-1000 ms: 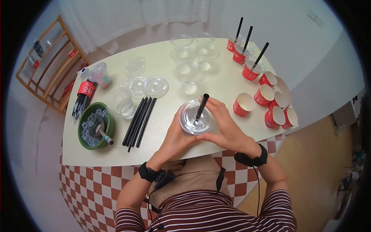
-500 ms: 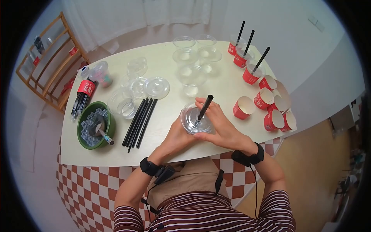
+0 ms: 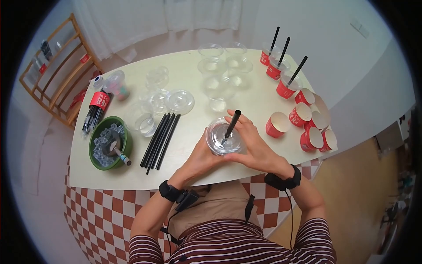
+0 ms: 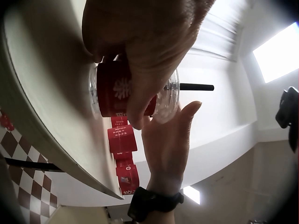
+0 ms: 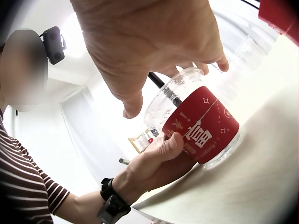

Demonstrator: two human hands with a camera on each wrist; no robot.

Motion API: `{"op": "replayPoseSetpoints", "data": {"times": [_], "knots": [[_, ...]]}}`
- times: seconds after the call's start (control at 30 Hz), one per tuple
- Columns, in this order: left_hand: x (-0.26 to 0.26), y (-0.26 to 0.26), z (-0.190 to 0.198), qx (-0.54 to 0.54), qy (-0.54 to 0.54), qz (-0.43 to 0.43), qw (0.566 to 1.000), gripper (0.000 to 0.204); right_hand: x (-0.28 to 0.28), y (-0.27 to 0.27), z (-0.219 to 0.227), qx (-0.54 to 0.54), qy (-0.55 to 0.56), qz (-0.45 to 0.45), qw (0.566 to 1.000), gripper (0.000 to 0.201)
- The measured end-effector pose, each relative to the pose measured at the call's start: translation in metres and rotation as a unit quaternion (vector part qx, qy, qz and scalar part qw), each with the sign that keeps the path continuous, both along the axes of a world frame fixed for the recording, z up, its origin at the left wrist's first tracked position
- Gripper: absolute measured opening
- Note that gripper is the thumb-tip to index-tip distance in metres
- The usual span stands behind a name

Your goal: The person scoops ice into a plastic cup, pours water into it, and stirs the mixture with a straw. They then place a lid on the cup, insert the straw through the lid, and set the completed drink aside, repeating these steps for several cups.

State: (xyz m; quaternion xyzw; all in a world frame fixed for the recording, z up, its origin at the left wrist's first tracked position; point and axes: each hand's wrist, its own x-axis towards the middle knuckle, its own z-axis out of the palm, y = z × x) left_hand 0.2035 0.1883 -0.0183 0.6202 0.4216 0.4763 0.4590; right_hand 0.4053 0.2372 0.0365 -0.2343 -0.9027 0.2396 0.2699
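near the front edge of the pale surface (image 3: pixel 184 167), a clear lidded cup (image 3: pixel 223 137) in a red sleeve (image 5: pixel 202 127), standing upright on its base. through the lid, a black straw (image 3: pixel 231 124), long axis steep but tilted, top end leaning up and away toward the far right, lower end down in the lid's centre. left hand (image 3: pixel 200 159) wrapped round the cup's near-left side, fingers (image 4: pixel 140 109) curled across the sleeve. right hand (image 3: pixel 254 145) cupped about the right side and far rim, fingers (image 5: pixel 217 58) bent loosely over the lid edge around the straw; cannot tell whether gripping or only resting there. to the left, loose black straws (image 3: pixel 160 138) lying side by side, long axes running from near-left to far-right. further left, a green bowl (image 3: pixel 110 143) of clear pieces with a scoop in it, and a bundle of wrapped straws (image 3: pixel 94 111) beside it. beyond, flat lids (image 3: pixel 179 100) and empty clear cups (image 3: pixel 217 83). at the far right, three finished cups with straws (image 3: pixel 283 70), and red sleeves (image 3: pixel 307 125) lying on their sides near the right edge. off the left end, a wooden rack (image 3: pixel 57 75).
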Motion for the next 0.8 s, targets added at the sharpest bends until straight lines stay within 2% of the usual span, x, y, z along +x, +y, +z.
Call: {"op": "replayPoseSetpoints", "data": {"times": [0.13,0.23,0.43,0.8], "knots": [[-0.003,0.0,0.002,-0.028,0.009,-0.026,0.999,0.085,0.001,-0.004,-0.001,-0.013,0.0,-0.001,1.0,0.086],[-0.004,0.001,0.005,-0.056,0.021,-0.013,0.998,0.081,0.0,-0.003,-0.003,-0.019,0.0,0.002,1.0,0.084],[0.0,-0.003,0.008,-0.051,0.033,0.01,0.998,0.076,0.001,-0.005,-0.005,-0.003,-0.001,0.004,1.0,0.08],[0.003,-0.005,0.003,-0.026,0.02,0.015,0.999,0.08,0.003,-0.007,0.004,0.001,-0.034,0.002,0.999,0.086]]}}
